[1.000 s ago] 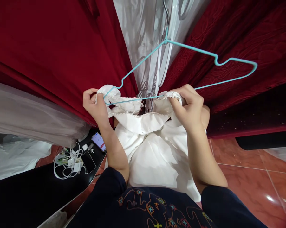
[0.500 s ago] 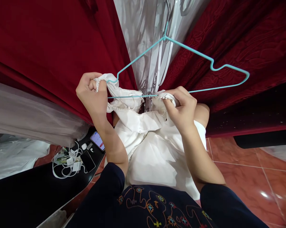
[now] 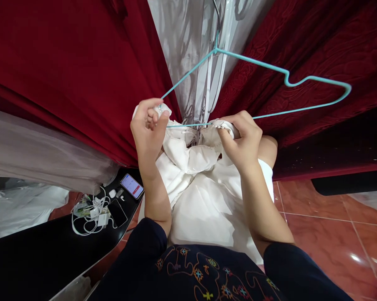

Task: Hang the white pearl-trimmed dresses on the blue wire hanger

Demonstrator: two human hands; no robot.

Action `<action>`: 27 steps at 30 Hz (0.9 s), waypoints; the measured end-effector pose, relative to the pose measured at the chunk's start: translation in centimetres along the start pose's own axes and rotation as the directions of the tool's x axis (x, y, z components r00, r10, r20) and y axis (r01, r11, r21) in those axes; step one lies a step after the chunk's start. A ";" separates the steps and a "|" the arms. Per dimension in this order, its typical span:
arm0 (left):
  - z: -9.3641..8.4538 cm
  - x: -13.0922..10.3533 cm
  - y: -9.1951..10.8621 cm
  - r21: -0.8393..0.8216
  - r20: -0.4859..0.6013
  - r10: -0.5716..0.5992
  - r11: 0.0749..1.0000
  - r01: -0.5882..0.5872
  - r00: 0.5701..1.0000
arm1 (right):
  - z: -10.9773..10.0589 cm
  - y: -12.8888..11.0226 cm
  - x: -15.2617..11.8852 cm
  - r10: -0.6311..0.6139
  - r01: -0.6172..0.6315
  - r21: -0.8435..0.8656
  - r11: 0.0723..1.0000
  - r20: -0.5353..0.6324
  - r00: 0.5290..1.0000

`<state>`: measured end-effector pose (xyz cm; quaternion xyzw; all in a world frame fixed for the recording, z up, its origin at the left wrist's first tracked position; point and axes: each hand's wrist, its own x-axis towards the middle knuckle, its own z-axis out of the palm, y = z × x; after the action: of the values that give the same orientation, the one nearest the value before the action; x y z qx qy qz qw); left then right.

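A white garment (image 3: pixel 204 209) with pearl-beaded edging at its top lies across the lap. A light-blue wire hanger (image 3: pixel 260 62) hangs by its hook above it, tilted, with its bottom bar passing behind my hands. My left hand (image 3: pixel 148 133) is closed on the garment's left strap at the hanger's left shoulder, whose end is hidden by the fingers. My right hand (image 3: pixel 243 140) pinches the bunched right strap, thumb on top, just below the bottom bar. The hanger's right shoulder, with its notch, is bare.
Red curtains (image 3: pixel 75 62) flank sheer white fabric (image 3: pixel 179 46) ahead. At left, a black bench (image 3: pixel 44 255) carries tangled white cables (image 3: pixel 78 228), a lit phone (image 3: pixel 132 186) and a dark phone (image 3: pixel 117 213). Red floor tiles (image 3: pixel 320 234) lie at right.
My left hand has moved right with the strap, now close to the hanger's left shoulder. The hanger has shifted, its right end farther right and higher. My right hand has barely moved.
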<state>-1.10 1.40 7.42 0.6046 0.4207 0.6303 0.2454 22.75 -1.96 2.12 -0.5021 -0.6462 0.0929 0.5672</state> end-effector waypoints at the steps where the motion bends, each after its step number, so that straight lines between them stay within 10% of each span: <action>1: 0.2 -0.8 0.0 -0.038 0.010 -0.014 0.999 0.014 1.000 | 0.1 0.1 0.0 0.002 -0.002 0.003 1.000 -0.003 1.000; 4: 0.8 -3.0 -1.1 -0.101 0.087 -0.183 0.976 0.192 0.979 | 0.3 0.1 -0.2 -0.012 0.012 0.026 1.000 -0.013 1.000; 9: 2.0 -4.8 -4.2 -0.072 0.345 -0.459 0.857 0.511 0.819 | 0.5 0.3 -0.6 -0.036 0.037 0.012 0.999 -0.054 0.998; 15: 5.4 -5.1 -4.0 -0.552 0.216 -0.371 0.717 0.426 0.903 | 1.3 0.2 -0.6 -0.035 0.037 0.030 0.999 -0.084 0.996; 21: 7.6 -5.4 -2.7 -0.583 -0.029 -0.319 0.775 0.244 0.947 | 2.3 -0.9 -1.7 -0.066 0.066 -0.007 0.998 -0.241 0.968; 27: 6.2 -4.3 -3.0 -0.640 -0.035 -0.277 0.744 0.191 0.960 | 0.3 2.5 -1.5 0.038 -0.007 0.050 0.999 -0.658 0.752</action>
<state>4.98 0.94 2.01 0.3879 0.2724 0.7361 0.4832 23.64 -1.75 -0.70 -0.4978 -0.3966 -0.0687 0.7682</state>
